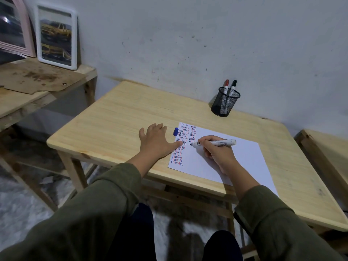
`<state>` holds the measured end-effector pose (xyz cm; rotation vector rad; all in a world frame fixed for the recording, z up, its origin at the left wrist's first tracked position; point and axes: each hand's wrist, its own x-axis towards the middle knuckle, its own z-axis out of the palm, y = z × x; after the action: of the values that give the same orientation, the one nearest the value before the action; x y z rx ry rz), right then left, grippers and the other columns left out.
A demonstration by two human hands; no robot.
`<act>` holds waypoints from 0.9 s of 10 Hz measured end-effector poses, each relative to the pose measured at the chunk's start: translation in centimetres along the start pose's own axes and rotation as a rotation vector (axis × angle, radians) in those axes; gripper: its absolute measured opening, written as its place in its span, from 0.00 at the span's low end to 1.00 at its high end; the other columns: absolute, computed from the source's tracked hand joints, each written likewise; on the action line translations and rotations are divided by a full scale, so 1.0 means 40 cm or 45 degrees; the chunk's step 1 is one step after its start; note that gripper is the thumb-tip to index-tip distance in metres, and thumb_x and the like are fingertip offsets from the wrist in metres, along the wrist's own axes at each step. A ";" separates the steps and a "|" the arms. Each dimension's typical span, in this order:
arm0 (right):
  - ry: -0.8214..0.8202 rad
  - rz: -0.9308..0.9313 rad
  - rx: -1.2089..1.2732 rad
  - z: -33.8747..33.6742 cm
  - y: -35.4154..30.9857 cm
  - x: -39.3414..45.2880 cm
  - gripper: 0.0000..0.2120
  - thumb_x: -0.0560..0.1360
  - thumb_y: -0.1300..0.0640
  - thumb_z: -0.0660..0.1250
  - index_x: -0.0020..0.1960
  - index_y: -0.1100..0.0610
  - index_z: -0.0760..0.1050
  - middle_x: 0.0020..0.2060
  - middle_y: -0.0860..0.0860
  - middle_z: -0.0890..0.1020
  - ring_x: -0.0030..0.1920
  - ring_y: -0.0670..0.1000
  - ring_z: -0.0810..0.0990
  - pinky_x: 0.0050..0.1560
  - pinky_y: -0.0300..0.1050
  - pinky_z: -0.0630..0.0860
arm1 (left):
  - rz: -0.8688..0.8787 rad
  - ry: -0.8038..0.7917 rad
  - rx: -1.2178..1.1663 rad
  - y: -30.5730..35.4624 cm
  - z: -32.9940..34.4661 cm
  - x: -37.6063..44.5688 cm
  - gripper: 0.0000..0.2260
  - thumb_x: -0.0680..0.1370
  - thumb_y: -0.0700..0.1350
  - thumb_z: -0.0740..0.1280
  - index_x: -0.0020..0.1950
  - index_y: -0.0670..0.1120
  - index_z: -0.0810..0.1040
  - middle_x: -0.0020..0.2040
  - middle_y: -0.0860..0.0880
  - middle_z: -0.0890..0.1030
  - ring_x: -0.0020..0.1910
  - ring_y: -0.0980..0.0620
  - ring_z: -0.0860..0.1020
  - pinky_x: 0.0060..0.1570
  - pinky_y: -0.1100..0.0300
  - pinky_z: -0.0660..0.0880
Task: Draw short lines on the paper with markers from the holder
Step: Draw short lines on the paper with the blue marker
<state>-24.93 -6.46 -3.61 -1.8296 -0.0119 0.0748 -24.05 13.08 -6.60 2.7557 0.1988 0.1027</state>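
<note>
Two hands on the wooden table (pixel 116 117), so going left to right. Left hand (pixel 155 141) lies flat, fingers spread & relaxed, gripping nothing; its fingertips rest on the left edge of the paper (pixel 235 159), pinning it. Just beyond those fingers sits a blue cap (pixel 176 131) on the wood, touching or nearly touching the paper's far left corner, can't tell which.

Next, the sheet itself: one full column of short red, blue & dark dashes down the left margin, plus a 2nd column begun beside it, only partway down. Rest of the page is blank.

Right hand (pixel 216 150) is closed around a white marker (pixel 214 143) w/ the blue tip down at the bottom of that 2nd column. Marker's long axis runs nearly level across the page, tip pointing left toward the left hand, tail end pointing right. Tip looks touching or a hair off the paper.

Far right & back by the wall: black mesh holder (pixel 225 103) w/ a red marker (pixel 225 85) and a black marker (pixel 233 86) standing in it. It's well apart from both hands, right hand nearer. My guess: next dash goes just below the last one, so the pull is toward the person.
</note>
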 end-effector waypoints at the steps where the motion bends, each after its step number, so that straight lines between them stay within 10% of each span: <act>1: -0.006 -0.007 0.027 0.000 0.001 -0.004 0.06 0.74 0.61 0.66 0.42 0.58 0.81 0.24 0.42 0.78 0.28 0.41 0.73 0.31 0.34 0.69 | -0.002 -0.005 0.000 0.000 -0.001 -0.001 0.42 0.69 0.72 0.59 0.75 0.48 0.61 0.78 0.51 0.59 0.77 0.51 0.53 0.73 0.43 0.47; 5: 0.033 0.045 0.357 -0.007 -0.003 0.006 0.07 0.75 0.62 0.64 0.44 0.61 0.80 0.24 0.52 0.75 0.25 0.49 0.71 0.24 0.36 0.67 | 0.061 0.109 -0.228 0.028 -0.014 0.017 0.18 0.79 0.53 0.60 0.69 0.59 0.69 0.70 0.54 0.71 0.75 0.55 0.59 0.71 0.42 0.48; 7: 0.037 -0.031 0.268 -0.030 -0.027 0.014 0.09 0.75 0.61 0.63 0.45 0.58 0.82 0.29 0.54 0.76 0.28 0.49 0.73 0.30 0.39 0.68 | -0.020 0.231 -0.352 0.057 -0.017 0.057 0.10 0.77 0.49 0.60 0.53 0.57 0.80 0.50 0.55 0.82 0.59 0.53 0.75 0.61 0.51 0.60; 9: 0.027 -0.184 0.341 -0.056 -0.106 0.037 0.08 0.76 0.64 0.63 0.47 0.57 0.80 0.31 0.55 0.79 0.29 0.49 0.76 0.29 0.38 0.70 | -0.299 0.192 -1.416 0.160 -0.099 0.068 0.06 0.76 0.48 0.66 0.50 0.54 0.80 0.46 0.54 0.81 0.43 0.52 0.79 0.45 0.53 0.80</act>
<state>-23.20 -7.46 1.00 -1.5567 -0.1138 -0.0435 -20.96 9.06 -0.43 1.6075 0.3652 0.2633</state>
